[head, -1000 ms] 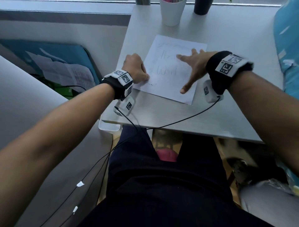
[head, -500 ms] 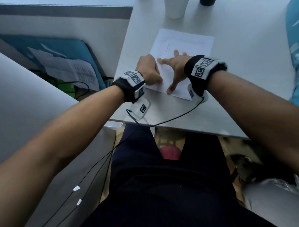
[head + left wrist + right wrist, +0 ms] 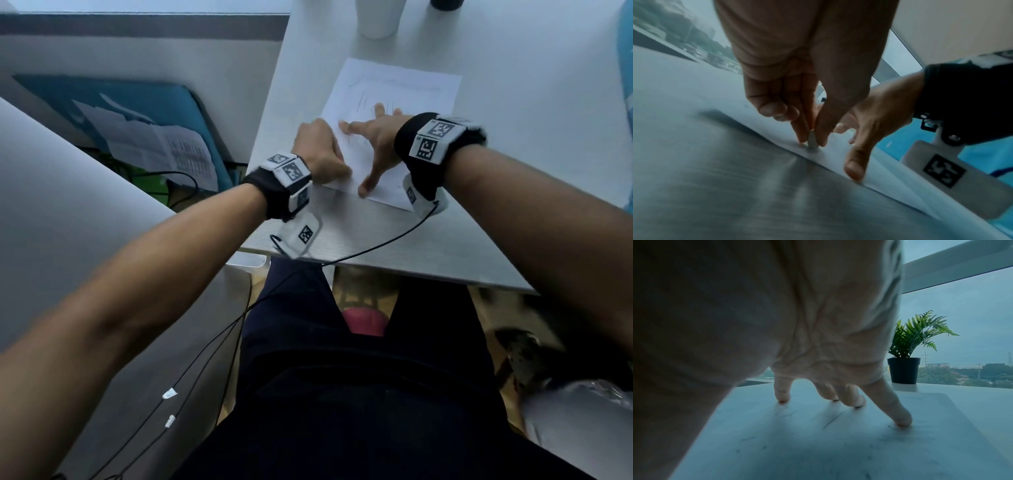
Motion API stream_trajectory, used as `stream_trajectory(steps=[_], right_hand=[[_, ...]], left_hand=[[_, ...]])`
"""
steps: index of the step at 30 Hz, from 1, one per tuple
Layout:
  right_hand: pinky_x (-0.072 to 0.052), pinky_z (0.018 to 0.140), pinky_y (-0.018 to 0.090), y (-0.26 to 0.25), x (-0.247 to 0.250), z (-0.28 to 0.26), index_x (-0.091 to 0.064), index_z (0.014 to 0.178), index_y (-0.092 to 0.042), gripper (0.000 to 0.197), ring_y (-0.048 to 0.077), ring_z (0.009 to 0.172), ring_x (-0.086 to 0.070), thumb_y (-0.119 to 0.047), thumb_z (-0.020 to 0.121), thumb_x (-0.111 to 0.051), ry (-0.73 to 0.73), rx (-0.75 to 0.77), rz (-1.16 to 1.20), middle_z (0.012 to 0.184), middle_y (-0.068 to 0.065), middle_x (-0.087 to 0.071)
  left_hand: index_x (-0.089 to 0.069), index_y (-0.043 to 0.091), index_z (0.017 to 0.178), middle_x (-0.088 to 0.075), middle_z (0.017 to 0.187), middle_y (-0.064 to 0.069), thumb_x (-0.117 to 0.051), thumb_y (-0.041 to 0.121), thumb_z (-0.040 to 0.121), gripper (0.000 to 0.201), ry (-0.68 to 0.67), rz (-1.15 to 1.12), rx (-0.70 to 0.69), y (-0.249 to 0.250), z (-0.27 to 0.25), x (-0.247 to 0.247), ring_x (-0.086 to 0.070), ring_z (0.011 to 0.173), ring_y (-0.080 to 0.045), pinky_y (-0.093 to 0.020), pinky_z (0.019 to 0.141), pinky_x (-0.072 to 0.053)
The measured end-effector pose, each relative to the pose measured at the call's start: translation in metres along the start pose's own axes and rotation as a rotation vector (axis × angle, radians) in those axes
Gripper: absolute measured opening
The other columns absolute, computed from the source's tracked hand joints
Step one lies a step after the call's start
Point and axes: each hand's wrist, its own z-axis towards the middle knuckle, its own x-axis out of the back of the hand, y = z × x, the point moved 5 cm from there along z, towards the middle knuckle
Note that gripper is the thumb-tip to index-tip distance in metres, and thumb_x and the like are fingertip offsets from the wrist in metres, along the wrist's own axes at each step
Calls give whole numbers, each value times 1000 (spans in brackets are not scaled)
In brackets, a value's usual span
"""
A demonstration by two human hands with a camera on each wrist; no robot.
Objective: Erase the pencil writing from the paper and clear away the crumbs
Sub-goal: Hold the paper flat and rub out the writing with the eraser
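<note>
Mid-erase: left hand (image 3: 797, 91) pinching eraser (image 3: 812, 141) at paper (image 3: 404, 89) 7 o'clock corner, right hand (image 3: 373, 137) splayed, pinning; next, rubbing remaining writing (image 3: 830, 420).

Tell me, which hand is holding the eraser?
The left hand pinches the small grey eraser; the right hand is spread flat on the white paper sheet.

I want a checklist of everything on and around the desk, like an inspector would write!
Surface: white table, wood-grain front edge.
Job's things: paper lies flat with faint pencil marks; small eraser touches its near edge; dark crumbs on the sheet.
Clutter: white cup, potted plant at the back.
Hands: left hand pinches the eraser; right hand presses spread fingers on the paper.
Cables: black wire hangs from the wrists.
Surroundings: window, loose papers on the floor.
</note>
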Motion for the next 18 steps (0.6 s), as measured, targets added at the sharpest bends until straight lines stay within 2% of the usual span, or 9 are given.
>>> stream_trajectory(steps=[2,5,7,10,12,15,18], right_hand=[[-18,112,68,1,-1,-1,8,144,-58,149,48,146,1,-70,30,-86,-10,-2,13,161,13,18],[-20,110,70,-2,2,-1,7,145,-58,148,50,145,0,-69,31,-86,-13,-5,7,161,14,16],[-20,110,70,-2,2,-1,7,145,-58,148,51,145,0,-70,31,-86,-11,-7,7,161,14,16],[-20,111,69,0,0,0,9,145,-56,151,49,146,2,-73,28,-84,-3,-10,-3,161,15,17],[-18,112,68,0,-1,1,10,145,-56,152,49,146,3,-73,27,-84,1,4,0,160,16,18],[-19,112,69,1,-1,0,10,145,-56,150,50,145,2,-72,30,-85,-9,-1,2,160,16,19],[-19,111,70,-1,1,-1,8,146,-57,148,52,145,1,-71,32,-85,-3,-1,3,160,16,18]], left_hand=[[-77,9,68,-72,66,-1,-79,17,61,11,45,42,65,-19,5,12,-69,65,-11,-24,60,-59],[-77,11,71,-73,69,-2,-82,21,58,17,116,119,128,-39,14,37,-70,67,-12,-25,64,-58],[-78,10,71,-73,70,-3,-83,22,62,16,120,75,72,-27,15,36,-69,67,-11,-25,65,-58],[-78,10,71,-73,70,0,-85,23,65,16,30,20,-46,8,4,11,-68,67,-9,-24,68,-58],[-77,9,73,-73,71,-3,-83,21,64,17,5,44,-55,13,3,0,-70,69,-12,-27,68,-60],[-74,6,75,-71,75,-9,-73,18,62,18,47,145,19,-8,15,11,-70,71,-22,-32,64,-61],[-75,9,82,-72,81,-10,-73,14,64,19,136,238,87,-33,27,36,-71,76,-25,-31,69,-60]])
